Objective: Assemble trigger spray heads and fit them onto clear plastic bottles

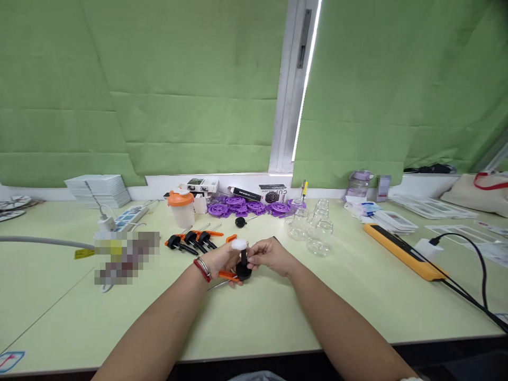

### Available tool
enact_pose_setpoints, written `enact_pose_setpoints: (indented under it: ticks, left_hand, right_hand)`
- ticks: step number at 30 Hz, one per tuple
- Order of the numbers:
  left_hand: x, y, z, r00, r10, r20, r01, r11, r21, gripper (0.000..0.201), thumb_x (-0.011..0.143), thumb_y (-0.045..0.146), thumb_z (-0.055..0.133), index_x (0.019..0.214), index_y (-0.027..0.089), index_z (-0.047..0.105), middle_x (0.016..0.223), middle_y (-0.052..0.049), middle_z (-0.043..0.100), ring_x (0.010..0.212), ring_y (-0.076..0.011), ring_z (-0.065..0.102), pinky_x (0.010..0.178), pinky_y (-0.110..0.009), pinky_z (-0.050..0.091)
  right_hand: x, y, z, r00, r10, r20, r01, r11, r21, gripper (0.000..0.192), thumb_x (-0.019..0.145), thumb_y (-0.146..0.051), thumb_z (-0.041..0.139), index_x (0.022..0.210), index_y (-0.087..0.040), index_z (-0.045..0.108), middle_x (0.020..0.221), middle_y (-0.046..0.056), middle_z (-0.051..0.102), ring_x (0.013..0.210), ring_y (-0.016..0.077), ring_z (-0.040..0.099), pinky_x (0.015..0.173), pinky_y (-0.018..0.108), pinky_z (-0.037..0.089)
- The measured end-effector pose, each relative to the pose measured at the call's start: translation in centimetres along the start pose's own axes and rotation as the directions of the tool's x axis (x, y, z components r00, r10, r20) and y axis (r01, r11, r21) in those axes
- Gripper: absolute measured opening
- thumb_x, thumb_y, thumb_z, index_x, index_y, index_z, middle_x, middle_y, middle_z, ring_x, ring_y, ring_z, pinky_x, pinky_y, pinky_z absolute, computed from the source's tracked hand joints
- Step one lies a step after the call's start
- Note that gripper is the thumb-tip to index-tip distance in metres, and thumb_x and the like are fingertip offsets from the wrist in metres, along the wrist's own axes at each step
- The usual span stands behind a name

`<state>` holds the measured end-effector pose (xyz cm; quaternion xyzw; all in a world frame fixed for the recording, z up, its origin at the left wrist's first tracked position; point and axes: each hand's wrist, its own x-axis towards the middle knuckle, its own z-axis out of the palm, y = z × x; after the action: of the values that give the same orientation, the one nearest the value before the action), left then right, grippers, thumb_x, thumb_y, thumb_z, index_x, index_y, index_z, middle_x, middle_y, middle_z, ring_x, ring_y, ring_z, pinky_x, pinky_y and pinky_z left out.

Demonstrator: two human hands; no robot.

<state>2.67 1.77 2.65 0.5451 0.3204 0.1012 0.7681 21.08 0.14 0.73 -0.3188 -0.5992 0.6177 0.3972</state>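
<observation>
Fingers of the left hand (220,260) are closed around a small black plastic pump head with a white cap (242,260), held just below the centre of the frame, above the pale green tabletop (278,317). Fingers of the right hand (269,256) are pinched on the same piece from the other side, near its black stem. An orange plastic strip (227,275) is seen under the left hand, touching or just beneath the piece; which cannot be told.

The piece is judged light and rigid, smooth enough to slip, with the thin stem the weak point. The black round base looks the safer place to be gripped, the white cap the part to be turned or pressed.

More black-and-orange pump heads (192,241) are laid left of centre, and clear glass jars (313,230) are clustered to the right.
</observation>
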Motion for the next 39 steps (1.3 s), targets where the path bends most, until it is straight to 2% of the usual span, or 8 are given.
enact_pose_setpoints:
  ticks: [16, 20, 22, 27, 32, 34, 36, 39]
  left_hand:
    - [-1.5, 0.1, 1.8, 0.982, 0.092, -0.166, -0.073, 0.990, 0.116, 0.055, 0.069, 0.064, 0.048, 0.105, 0.022, 0.049, 0.084, -0.004, 0.057, 0.060, -0.0150, 0.056, 0.043, -0.023, 0.041]
    - [-2.3, 0.5, 2.4, 0.933, 0.250, -0.258, -0.175, 0.943, 0.283, 0.052, 0.076, 0.058, 0.044, 0.112, 0.022, 0.049, 0.093, -0.007, 0.058, 0.072, -0.0181, 0.057, 0.055, -0.027, 0.046]
    - [-2.5, 0.7, 2.9, 0.850, 0.413, -0.326, -0.211, 0.835, 0.508, 0.052, 0.076, 0.053, 0.050, 0.117, 0.022, 0.047, 0.101, -0.008, 0.057, 0.086, -0.0216, 0.057, 0.070, -0.033, 0.049]
    - [-1.2, -0.4, 3.5, 0.483, 0.821, -0.303, -0.025, 0.359, 0.933, 0.089, 0.053, 0.047, 0.076, 0.131, 0.020, 0.042, 0.138, -0.017, 0.033, 0.128, -0.0371, 0.031, 0.105, -0.050, 0.028]
    - [-0.5, -0.8, 2.3, 0.424, 0.895, -0.138, 0.029, 0.139, 0.990, 0.103, 0.056, 0.048, 0.076, 0.141, 0.021, 0.025, 0.148, -0.018, 0.018, 0.137, -0.0367, 0.016, 0.109, -0.052, 0.020]
    - [-0.8, -0.6, 1.2, 0.358, 0.920, -0.159, 0.091, 0.135, 0.987, 0.101, 0.062, 0.046, 0.073, 0.143, 0.021, 0.018, 0.149, -0.017, 0.017, 0.138, -0.0354, 0.014, 0.109, -0.053, 0.019]
    - [-1.3, -0.5, -0.6, 0.216, 0.948, -0.234, 0.153, 0.204, 0.967, 0.089, 0.071, 0.041, 0.067, 0.142, 0.020, 0.018, 0.148, -0.016, 0.023, 0.138, -0.0317, 0.019, 0.110, -0.049, 0.020]
    - [-1.8, -0.9, -3.9, -0.003, 0.875, -0.483, 0.169, 0.477, 0.863, 0.068, 0.079, 0.033, 0.058, 0.137, 0.017, 0.027, 0.139, -0.015, 0.039, 0.130, -0.0269, 0.035, 0.107, -0.042, 0.029]
  right_hand:
    - [0.0, -0.2, 0.7, 0.999, -0.021, -0.046, 0.025, 0.996, 0.086, 0.034, 0.050, -0.034, 0.084, 0.071, -0.012, 0.069, 0.063, 0.002, 0.068, 0.060, 0.0158, 0.065, 0.065, 0.032, 0.053]
    - [-0.2, -0.7, 0.5, 0.995, -0.070, -0.068, 0.075, 0.994, 0.077, 0.036, 0.059, -0.040, 0.079, 0.080, -0.012, 0.068, 0.062, 0.003, 0.067, 0.056, 0.0137, 0.063, 0.059, 0.028, 0.051]
    - [-0.3, -0.8, 0.4, 0.995, -0.068, -0.073, 0.074, 0.994, 0.084, 0.036, 0.066, -0.045, 0.074, 0.078, -0.012, 0.066, 0.056, 0.001, 0.064, 0.048, 0.0111, 0.058, 0.050, 0.024, 0.047]
    - [-0.7, -0.8, 0.5, 0.998, 0.011, 0.066, -0.012, 1.000, 0.022, 0.042, 0.072, -0.053, 0.066, 0.073, -0.011, 0.064, 0.058, 0.001, 0.060, 0.041, 0.0066, 0.045, 0.038, 0.020, 0.030]
    - [-0.3, -0.8, 0.6, 0.999, -0.019, -0.039, 0.016, 0.996, -0.088, 0.036, 0.068, -0.048, 0.070, 0.068, -0.014, 0.060, 0.059, 0.000, 0.059, 0.049, 0.0072, 0.043, 0.049, 0.022, 0.032]
    - [0.2, -0.8, 0.3, 0.987, -0.092, -0.129, 0.067, 0.981, -0.182, 0.034, 0.069, -0.048, 0.068, 0.071, -0.015, 0.060, 0.061, -0.001, 0.058, 0.054, 0.0093, 0.045, 0.054, 0.023, 0.034]
    - [1.1, -0.7, -0.2, 0.968, -0.157, -0.197, 0.085, 0.940, -0.332, 0.031, 0.074, -0.046, 0.063, 0.077, -0.015, 0.062, 0.063, 0.000, 0.058, 0.056, 0.0109, 0.046, 0.056, 0.024, 0.034]
    - [3.0, -0.8, -0.2, 0.963, -0.183, -0.199, 0.015, 0.772, -0.636, 0.027, 0.082, -0.041, 0.053, 0.077, -0.016, 0.064, 0.064, 0.001, 0.058, 0.058, 0.0129, 0.048, 0.054, 0.024, 0.031]
